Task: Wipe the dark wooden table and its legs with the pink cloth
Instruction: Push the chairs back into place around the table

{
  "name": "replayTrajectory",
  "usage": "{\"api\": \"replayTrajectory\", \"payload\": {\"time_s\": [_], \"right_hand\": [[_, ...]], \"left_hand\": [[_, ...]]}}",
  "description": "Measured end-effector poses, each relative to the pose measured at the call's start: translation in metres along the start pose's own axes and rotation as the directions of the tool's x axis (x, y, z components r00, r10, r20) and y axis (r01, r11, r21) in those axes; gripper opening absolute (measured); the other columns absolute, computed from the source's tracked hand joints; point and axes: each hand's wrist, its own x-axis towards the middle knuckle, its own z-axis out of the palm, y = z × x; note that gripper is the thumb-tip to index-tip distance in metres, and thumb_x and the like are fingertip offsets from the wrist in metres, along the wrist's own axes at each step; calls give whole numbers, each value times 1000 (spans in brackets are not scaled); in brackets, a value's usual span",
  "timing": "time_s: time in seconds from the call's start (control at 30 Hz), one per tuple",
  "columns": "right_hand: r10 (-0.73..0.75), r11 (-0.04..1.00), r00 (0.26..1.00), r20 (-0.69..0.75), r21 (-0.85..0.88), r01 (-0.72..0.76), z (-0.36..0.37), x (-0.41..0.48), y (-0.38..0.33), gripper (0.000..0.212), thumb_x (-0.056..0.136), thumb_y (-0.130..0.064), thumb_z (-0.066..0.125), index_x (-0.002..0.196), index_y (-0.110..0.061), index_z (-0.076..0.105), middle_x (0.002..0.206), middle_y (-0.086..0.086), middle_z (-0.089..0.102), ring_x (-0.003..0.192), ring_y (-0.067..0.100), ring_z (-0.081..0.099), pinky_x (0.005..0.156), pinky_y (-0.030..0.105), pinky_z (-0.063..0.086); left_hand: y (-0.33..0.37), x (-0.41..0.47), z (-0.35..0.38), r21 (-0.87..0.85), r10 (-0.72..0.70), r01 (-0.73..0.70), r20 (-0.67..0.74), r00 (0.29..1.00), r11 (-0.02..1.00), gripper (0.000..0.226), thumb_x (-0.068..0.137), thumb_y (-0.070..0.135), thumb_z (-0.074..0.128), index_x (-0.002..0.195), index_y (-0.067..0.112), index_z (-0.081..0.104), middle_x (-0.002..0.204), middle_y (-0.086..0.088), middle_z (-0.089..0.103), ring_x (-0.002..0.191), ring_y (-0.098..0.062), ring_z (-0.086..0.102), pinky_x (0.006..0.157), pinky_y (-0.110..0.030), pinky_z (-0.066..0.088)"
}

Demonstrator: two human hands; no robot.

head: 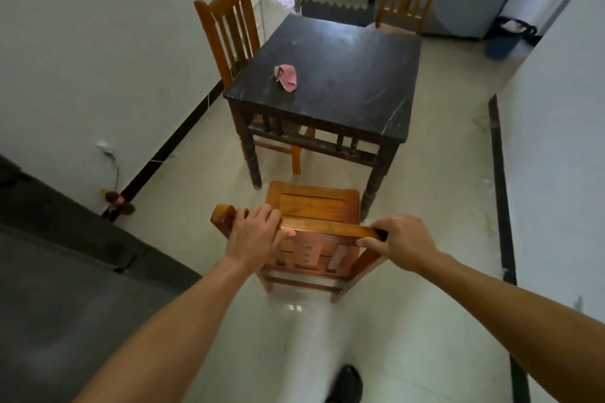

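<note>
Pink cloth at ten o'clock on the table looks soft, light; pinch any fold. Left hand and right hand grip the chair rail

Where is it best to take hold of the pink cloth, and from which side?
I would take the pink cloth by its bunched, raised middle, coming from above. It lies crumpled on the dark table, nothing touching it, so its folds stand up to be pinched.

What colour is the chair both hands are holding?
Orange-brown wood; the chair shows best in the head view.
</note>
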Motion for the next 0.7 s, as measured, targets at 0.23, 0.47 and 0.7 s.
{"api": "replayTrajectory", "payload": {"time_s": [0.23, 0.47, 0.7], "right_hand": [[10, 1000, 1000, 4, 12, -10, -22, 81, 13, 40, 85, -63, 58, 83, -25, 71, 65, -16, 55, 58, 2, 52, 60, 16, 42], [87, 996, 995, -46, 13, -86, -25, 152, 0, 43, 85, -67, 54, 86, -26, 70, 72, -13, 62, 62, 3, 57, 60, 14, 43], [158, 987, 984, -80, -14, -159, -19, 205, -16, 45, 84, -70, 50, 90, -29, 68, 79, -13, 63, 70, 5, 58, 68, 19, 48]], "left_hand": [[-33, 86, 15, -8, 30, -30, -1, 1000, 1000, 60, 96, 63, 18, 94, 19, 60, 89, -1, 60, 83, -21, 56, 77, -40, 47], [-94, 175, 15, -6, 172, -172, 57, 983, 985, 59, 96, 62, 18, 100, 20, 59, 95, -1, 59, 88, -22, 56, 77, -37, 47], [-143, 234, 15, -4, 292, -295, 152, 944, 956, 66, 92, 65, 9, 103, 22, 58, 99, 1, 60, 93, -20, 57, 81, -34, 49]]}}
